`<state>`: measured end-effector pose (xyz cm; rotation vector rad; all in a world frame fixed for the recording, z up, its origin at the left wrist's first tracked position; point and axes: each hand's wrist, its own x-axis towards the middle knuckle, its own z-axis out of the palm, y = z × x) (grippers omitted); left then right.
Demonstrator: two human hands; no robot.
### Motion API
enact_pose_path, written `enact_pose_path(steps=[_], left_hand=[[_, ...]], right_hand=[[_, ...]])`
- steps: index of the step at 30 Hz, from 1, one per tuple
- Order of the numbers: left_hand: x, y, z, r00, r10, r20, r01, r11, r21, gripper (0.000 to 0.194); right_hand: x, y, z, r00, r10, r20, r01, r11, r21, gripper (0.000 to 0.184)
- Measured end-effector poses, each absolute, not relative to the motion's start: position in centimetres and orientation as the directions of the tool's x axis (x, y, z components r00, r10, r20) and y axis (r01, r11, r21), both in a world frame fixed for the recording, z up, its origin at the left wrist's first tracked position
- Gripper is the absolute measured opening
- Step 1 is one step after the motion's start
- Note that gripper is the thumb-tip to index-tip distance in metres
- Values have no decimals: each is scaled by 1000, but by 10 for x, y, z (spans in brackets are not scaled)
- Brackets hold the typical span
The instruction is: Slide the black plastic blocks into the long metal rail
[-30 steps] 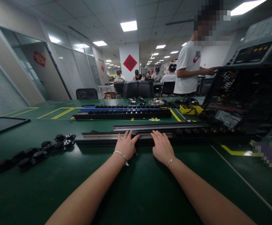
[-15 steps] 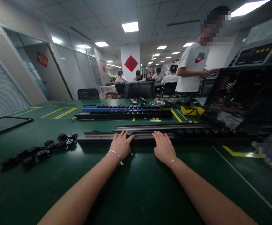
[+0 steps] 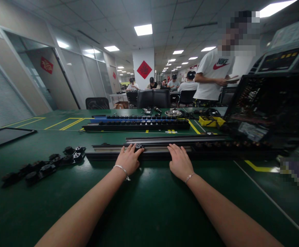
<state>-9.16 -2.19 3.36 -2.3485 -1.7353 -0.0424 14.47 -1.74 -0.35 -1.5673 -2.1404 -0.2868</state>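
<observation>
A long black rail (image 3: 113, 155) with a pale metallic channel along its top lies across the table before me. My left hand (image 3: 128, 159) is at the rail, its thumb and fingers closed about a small black module (image 3: 139, 146) seated on the channel. Further right, my right hand (image 3: 180, 162) lies on the rail with its fingers stretched out and nothing in them. Several dark modules (image 3: 231, 144) line the rail's right part. Just behind runs a second rail (image 3: 164, 139).
Loose black modules (image 3: 47, 168) lie left on the green table (image 3: 151, 212). Farther back are a filled black rail (image 3: 136, 127), a metal bowl (image 3: 173, 113) and a yellow box (image 3: 211, 121). A dark open cabinet (image 3: 265, 103) stands right; a person (image 3: 211, 75) stands behind.
My left hand has shifted slightly left along the rail, and the small black module has moved left with it. My right hand stays in place. The standing person has turned a little.
</observation>
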Motion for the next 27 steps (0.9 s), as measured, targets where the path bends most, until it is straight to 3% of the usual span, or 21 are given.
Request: enact_pose_path(steps=[27], left_hand=[[-130,-23,34,279,951,134,953,-258,-159,62]], right_hand=[[145,-16,-4,-237,856,461,942,317,-105,59]])
